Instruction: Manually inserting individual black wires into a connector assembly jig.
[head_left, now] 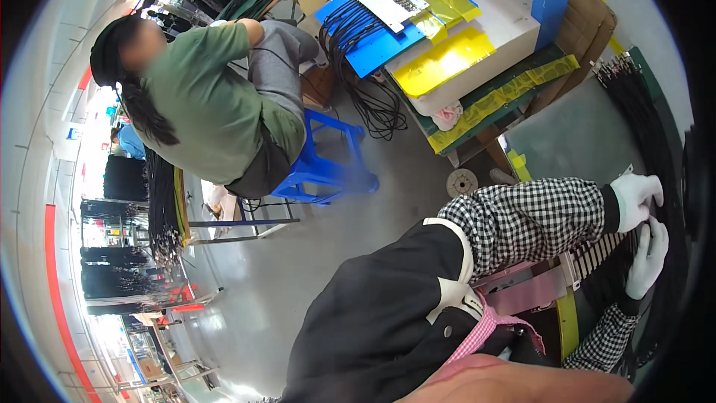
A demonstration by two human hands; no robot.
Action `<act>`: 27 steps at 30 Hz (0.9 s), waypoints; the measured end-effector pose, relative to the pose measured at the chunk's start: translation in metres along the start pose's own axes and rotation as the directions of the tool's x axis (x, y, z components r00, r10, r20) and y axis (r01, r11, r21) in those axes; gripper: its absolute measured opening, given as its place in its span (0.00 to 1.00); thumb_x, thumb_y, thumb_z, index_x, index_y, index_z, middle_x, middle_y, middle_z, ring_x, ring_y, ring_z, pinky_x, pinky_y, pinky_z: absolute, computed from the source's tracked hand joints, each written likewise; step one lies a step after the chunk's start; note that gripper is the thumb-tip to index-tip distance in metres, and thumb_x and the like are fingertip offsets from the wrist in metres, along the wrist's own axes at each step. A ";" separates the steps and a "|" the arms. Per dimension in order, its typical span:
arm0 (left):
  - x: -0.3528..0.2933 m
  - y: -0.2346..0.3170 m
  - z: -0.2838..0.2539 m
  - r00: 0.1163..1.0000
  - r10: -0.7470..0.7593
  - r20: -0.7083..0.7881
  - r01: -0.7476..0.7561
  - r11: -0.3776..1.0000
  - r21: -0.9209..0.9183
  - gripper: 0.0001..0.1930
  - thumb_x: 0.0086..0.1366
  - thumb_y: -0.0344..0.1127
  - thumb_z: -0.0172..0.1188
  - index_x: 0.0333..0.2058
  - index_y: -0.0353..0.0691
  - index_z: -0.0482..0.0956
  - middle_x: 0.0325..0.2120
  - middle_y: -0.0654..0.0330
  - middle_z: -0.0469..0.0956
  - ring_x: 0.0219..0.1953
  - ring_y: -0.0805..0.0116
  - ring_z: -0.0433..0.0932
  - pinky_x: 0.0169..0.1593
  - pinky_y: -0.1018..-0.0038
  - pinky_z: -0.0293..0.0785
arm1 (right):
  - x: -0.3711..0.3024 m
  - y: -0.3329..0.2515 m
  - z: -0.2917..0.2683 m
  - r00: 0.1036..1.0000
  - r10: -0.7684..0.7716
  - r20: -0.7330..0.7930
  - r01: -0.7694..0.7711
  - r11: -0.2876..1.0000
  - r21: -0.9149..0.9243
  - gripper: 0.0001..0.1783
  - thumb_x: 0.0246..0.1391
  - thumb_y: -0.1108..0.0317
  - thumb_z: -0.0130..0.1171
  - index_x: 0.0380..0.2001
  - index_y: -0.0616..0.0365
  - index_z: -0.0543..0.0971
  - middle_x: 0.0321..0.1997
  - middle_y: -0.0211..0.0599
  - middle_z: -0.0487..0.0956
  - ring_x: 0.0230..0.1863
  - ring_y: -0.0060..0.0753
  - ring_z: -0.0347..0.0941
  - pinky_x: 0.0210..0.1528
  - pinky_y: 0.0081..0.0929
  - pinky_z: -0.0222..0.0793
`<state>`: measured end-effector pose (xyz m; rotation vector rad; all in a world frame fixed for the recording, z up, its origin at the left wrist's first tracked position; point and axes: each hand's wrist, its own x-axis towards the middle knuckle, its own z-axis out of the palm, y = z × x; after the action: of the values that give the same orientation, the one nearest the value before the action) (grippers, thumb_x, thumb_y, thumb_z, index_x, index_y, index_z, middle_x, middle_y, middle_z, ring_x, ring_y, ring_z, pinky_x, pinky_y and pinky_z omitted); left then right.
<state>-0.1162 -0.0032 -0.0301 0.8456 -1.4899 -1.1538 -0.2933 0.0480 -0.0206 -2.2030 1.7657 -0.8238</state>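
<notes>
Both my hands wear white gloves and meet at the right, over a dark bench by a long bundle of black cables (640, 104) with metal ends. My left hand (634, 198), beyond a black-and-white checked sleeve, has its fingers curled in. Just below it, my right hand (647, 263) points its closed-up fingers toward the left one. Whatever thin thing they pinch is too small and dark to make out. Close beside them, a row of black cables lies side by side in a metal holder (573, 269), next to a pink strip (522, 297).
A person in a green shirt (216, 97) sits on a blue plastic stool (328, 160) at the left. Black cables hang off a white box (514, 30) topped with blue and yellow sheets. A round spool (462, 182) lies near the bench. Cable racks (112, 276) stand farther left.
</notes>
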 end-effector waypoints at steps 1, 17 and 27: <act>0.000 -0.002 0.001 1.000 0.001 0.001 -0.001 1.000 0.000 0.12 0.46 0.22 0.52 0.31 0.41 0.76 0.22 0.61 0.77 0.26 0.61 0.75 0.32 0.69 0.73 | 0.001 -0.002 -0.001 1.000 0.000 -0.001 0.000 1.000 0.000 0.13 0.61 0.73 0.49 0.47 0.66 0.74 0.48 0.40 0.74 0.49 0.35 0.69 0.54 0.25 0.62; 0.007 0.002 -0.004 1.000 0.028 -0.003 -0.028 0.992 -0.123 0.11 0.46 0.22 0.49 0.29 0.39 0.76 0.20 0.60 0.76 0.21 0.64 0.73 0.28 0.74 0.70 | 0.007 -0.006 -0.010 0.998 -0.036 -0.046 0.041 0.993 0.112 0.11 0.53 0.76 0.56 0.41 0.65 0.75 0.41 0.38 0.75 0.40 0.35 0.70 0.48 0.25 0.64; 0.005 0.003 -0.011 0.989 0.101 0.105 -0.097 0.994 -0.045 0.13 0.46 0.20 0.47 0.30 0.39 0.77 0.19 0.60 0.74 0.22 0.65 0.73 0.29 0.75 0.70 | 0.009 -0.023 -0.005 0.970 -0.236 -0.048 0.232 0.969 -0.081 0.15 0.48 0.76 0.60 0.41 0.64 0.76 0.40 0.39 0.76 0.39 0.36 0.71 0.46 0.25 0.66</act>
<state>-0.1067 -0.0098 -0.0258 0.6840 -1.5737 -1.1661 -0.2759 0.0466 -0.0030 -2.4968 1.6046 -0.8904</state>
